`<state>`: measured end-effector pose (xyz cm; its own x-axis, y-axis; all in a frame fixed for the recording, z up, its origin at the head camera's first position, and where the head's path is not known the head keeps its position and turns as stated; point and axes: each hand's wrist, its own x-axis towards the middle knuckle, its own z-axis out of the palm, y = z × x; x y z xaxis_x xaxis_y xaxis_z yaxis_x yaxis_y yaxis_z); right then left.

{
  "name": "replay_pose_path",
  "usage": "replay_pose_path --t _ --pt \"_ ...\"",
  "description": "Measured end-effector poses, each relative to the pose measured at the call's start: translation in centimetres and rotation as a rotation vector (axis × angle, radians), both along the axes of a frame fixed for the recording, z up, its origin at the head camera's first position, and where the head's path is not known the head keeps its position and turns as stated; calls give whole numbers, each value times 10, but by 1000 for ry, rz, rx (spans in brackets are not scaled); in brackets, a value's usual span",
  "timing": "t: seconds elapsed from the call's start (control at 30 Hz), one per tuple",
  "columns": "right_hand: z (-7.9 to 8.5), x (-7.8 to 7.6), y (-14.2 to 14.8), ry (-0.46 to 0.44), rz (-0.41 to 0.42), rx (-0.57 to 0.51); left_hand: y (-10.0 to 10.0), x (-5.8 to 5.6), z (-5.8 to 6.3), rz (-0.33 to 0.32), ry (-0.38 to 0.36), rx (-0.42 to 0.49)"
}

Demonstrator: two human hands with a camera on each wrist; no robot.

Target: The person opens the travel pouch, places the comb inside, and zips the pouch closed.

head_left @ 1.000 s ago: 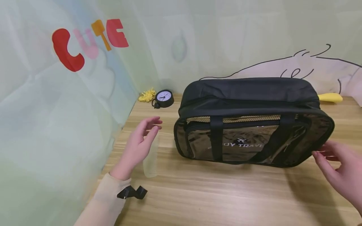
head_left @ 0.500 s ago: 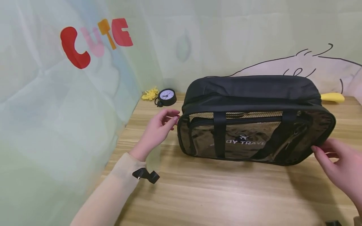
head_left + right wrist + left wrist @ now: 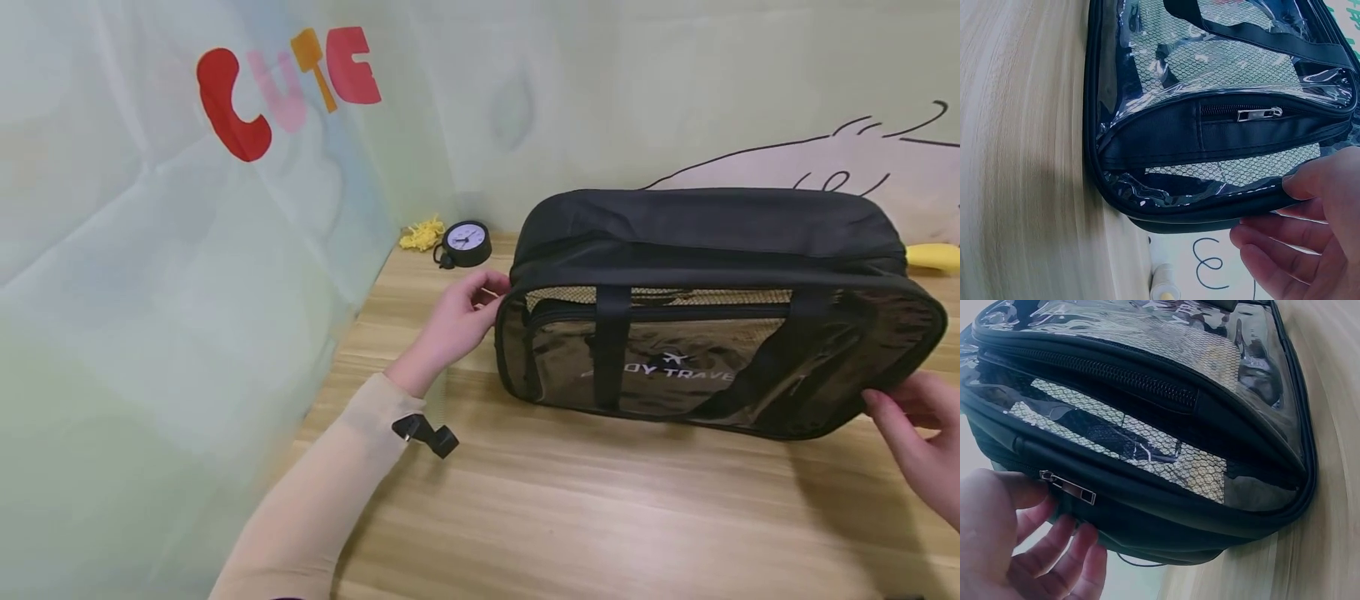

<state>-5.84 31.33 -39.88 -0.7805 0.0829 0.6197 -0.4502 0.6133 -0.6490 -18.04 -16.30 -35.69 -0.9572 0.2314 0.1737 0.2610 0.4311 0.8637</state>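
Observation:
A black travel bag (image 3: pixel 675 233) with a transparent front, white lettering and strap handles stands upright on the wooden table. In the head view, my left hand (image 3: pixel 468 315) reaches its left side. The left wrist view shows that thumb touching the bag beside a metal zipper pull (image 3: pixel 1072 489), with the other fingers loosely bent below. The pull lies outside the fingers. At the bag's right edge, my right hand (image 3: pixel 918 433) pinches the black piping, thumb in front and fingers behind. Another zipper pull (image 3: pixel 1260 114) shows on the front pocket in the right wrist view.
A small round black clock (image 3: pixel 467 244) and a yellow stringy bundle (image 3: pixel 423 233) lie at the back left corner. A yellow object (image 3: pixel 933 257) sticks out behind the bag's right side. A pale comb (image 3: pixel 438 398) is mostly hidden by my left forearm. Fabric-covered walls (image 3: pixel 112 292) border the table.
My left hand has moved right and up, from beside the comb to the bag's left side. My right hand keeps its place at the right edge. The head view has shifted slightly.

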Motion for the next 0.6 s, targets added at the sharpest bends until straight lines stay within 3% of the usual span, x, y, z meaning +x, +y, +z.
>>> replay_pose_path --t 0.3,0.5,0.6 --pt "-2 -3 0 19 -15 -7 3 -1 9 -33 42 49" --pt "-4 -1 0 -101 -117 -22 7 -2 14 -32 70 80" --pt "-5 -1 0 -122 -121 -21 8 -2 13 -27 70 59"
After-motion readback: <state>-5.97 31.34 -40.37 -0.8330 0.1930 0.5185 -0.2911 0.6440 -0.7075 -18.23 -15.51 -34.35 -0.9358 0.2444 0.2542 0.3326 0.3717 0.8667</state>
